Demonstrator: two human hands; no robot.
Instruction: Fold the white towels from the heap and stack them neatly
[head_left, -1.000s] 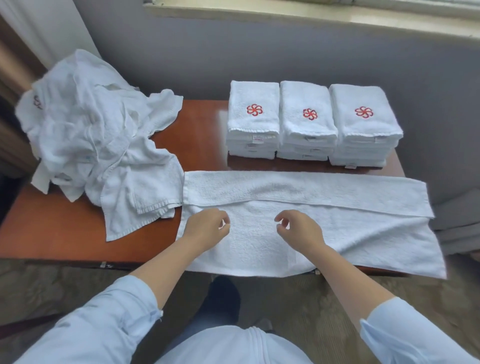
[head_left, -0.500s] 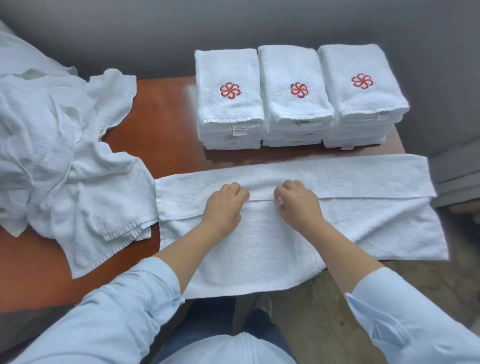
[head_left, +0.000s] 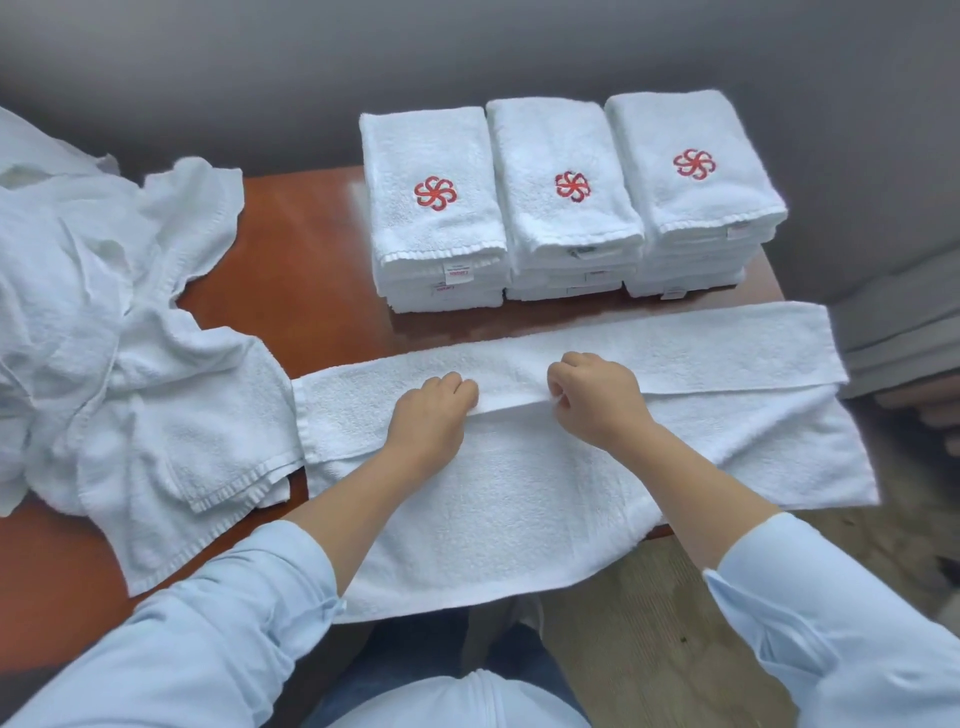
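A long white towel (head_left: 519, 499) lies spread across the wooden table (head_left: 306, 270), its far strip folded toward me and its near part hanging over the front edge. My left hand (head_left: 428, 413) and my right hand (head_left: 597, 400) sit side by side at the towel's middle, fingers curled, each pinching the folded strip's edge, which is slightly lifted between them. A heap of crumpled white towels (head_left: 98, 332) fills the table's left side. Three stacks of folded towels (head_left: 566, 208) with red flower logos stand in a row at the back.
A grey wall runs behind the table. Grey folded fabric (head_left: 904, 338) lies off the table's right end. The towel's right end overhangs the table's right corner. Carpeted floor (head_left: 675, 623) shows below the front edge.
Both hands went forward from the towel's near part to the folded strip's edge, and now their fingers have curled and lifted that edge a little. The camera tilted down and closer.
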